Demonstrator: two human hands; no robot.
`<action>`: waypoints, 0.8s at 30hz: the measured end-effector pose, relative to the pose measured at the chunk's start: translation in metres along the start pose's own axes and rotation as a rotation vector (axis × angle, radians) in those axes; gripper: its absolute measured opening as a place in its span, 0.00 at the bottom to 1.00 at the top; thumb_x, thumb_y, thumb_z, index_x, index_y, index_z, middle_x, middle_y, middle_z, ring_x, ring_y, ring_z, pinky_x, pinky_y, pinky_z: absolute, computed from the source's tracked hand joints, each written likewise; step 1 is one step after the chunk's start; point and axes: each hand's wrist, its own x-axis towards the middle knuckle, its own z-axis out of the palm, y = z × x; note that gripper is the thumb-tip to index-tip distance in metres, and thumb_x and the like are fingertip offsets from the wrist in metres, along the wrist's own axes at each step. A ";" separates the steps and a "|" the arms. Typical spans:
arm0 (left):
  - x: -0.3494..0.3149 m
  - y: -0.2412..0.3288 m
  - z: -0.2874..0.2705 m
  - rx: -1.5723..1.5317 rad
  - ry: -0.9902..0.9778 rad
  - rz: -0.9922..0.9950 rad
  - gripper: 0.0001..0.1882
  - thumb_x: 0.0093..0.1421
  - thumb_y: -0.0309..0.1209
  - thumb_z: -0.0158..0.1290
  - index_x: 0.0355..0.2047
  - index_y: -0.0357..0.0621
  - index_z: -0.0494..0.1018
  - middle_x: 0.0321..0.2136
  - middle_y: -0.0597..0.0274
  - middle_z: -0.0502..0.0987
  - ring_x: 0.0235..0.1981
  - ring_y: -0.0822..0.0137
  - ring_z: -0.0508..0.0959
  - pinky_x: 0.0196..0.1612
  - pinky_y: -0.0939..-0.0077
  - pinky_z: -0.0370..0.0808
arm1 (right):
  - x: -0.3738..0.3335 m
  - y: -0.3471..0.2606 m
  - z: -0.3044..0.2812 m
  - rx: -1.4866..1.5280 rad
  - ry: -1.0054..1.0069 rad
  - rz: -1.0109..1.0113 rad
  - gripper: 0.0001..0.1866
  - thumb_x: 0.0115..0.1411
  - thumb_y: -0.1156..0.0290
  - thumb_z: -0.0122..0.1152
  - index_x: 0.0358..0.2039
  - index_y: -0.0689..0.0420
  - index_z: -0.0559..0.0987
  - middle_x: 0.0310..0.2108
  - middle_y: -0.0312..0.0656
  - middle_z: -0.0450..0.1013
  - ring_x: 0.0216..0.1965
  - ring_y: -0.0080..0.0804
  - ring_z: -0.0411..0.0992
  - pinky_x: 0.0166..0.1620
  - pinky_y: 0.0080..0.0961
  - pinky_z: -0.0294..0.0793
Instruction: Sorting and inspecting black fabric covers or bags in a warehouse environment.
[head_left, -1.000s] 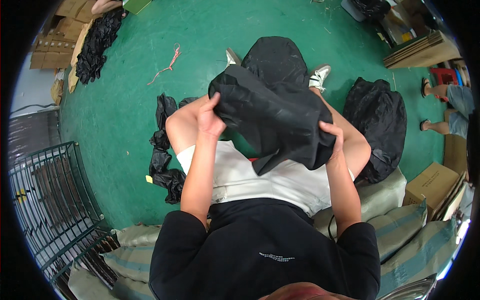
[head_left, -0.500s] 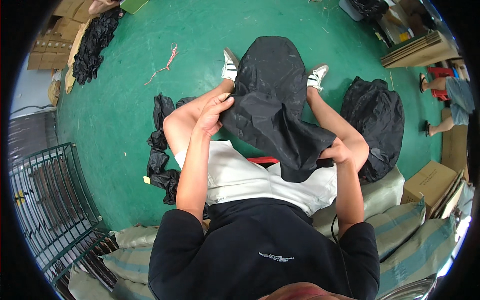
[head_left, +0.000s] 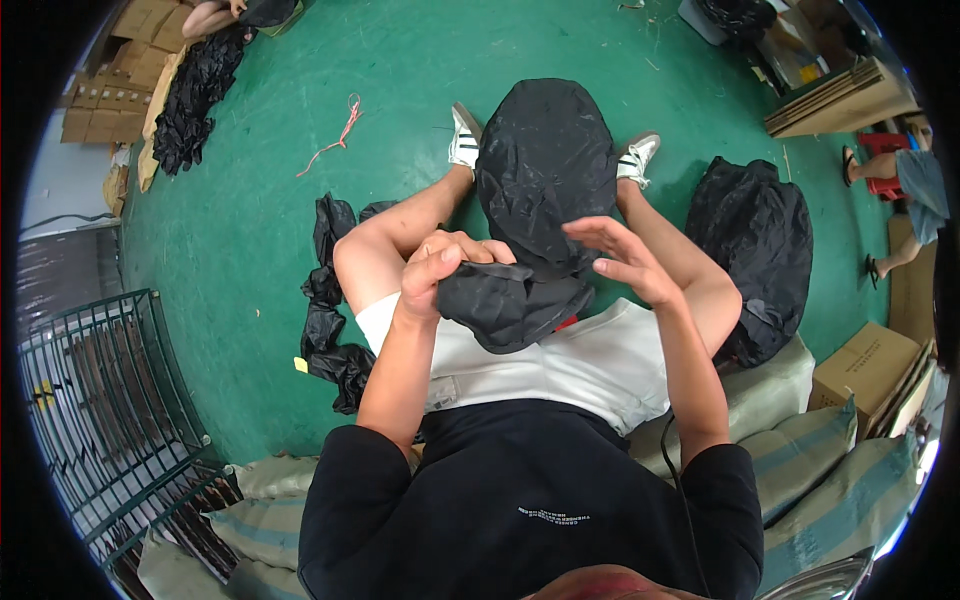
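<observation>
Over my lap my left hand (head_left: 447, 262) is closed on the upper left edge of a folded black fabric cover (head_left: 510, 308). The cover hangs in a bunched, half-round shape, with a bit of red showing beside it. My right hand (head_left: 628, 262) is off the fabric, fingers stretched and apart, just right of it. Between my feet lies a flat oval pile of black fabric (head_left: 545, 165), its near end partly hidden by the held cover and my right hand.
Another black fabric heap (head_left: 750, 255) lies by my right leg. Crumpled black pieces (head_left: 325, 285) lie along my left. Pink string (head_left: 340, 140) is on the green floor. A metal rack (head_left: 110, 400) stands left; woven sacks (head_left: 800, 450) and a carton (head_left: 865, 365) are right. Two other people show at the edges.
My right hand has let go of the cover and opened. The spread cover is now folded into a smaller bundle in my left hand, which has moved slightly nearer my body.
</observation>
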 end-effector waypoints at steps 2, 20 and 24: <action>0.004 -0.002 0.003 0.074 0.016 -0.024 0.22 0.61 0.37 0.49 0.26 0.25 0.79 0.25 0.43 0.80 0.40 0.47 0.76 0.45 0.62 0.73 | 0.008 -0.003 0.018 0.196 -0.097 -0.058 0.31 0.55 0.61 0.63 0.56 0.61 0.68 0.55 0.44 0.68 0.57 0.36 0.66 0.62 0.34 0.60; 0.004 0.003 0.002 0.656 -0.010 -0.313 0.26 0.67 0.32 0.49 0.13 0.38 0.55 0.14 0.73 0.59 0.18 0.80 0.53 0.21 0.73 0.47 | 0.008 -0.010 0.043 -0.342 -0.026 -0.193 0.07 0.60 0.75 0.60 0.37 0.64 0.77 0.35 0.42 0.75 0.38 0.28 0.73 0.45 0.26 0.71; 0.005 0.008 0.001 0.568 0.092 -0.432 0.26 0.67 0.35 0.51 0.12 0.42 0.61 0.13 0.77 0.60 0.18 0.83 0.54 0.20 0.78 0.49 | 0.005 -0.006 0.033 -0.122 -0.017 -0.024 0.07 0.65 0.71 0.56 0.37 0.61 0.72 0.31 0.35 0.73 0.32 0.16 0.67 0.36 0.17 0.65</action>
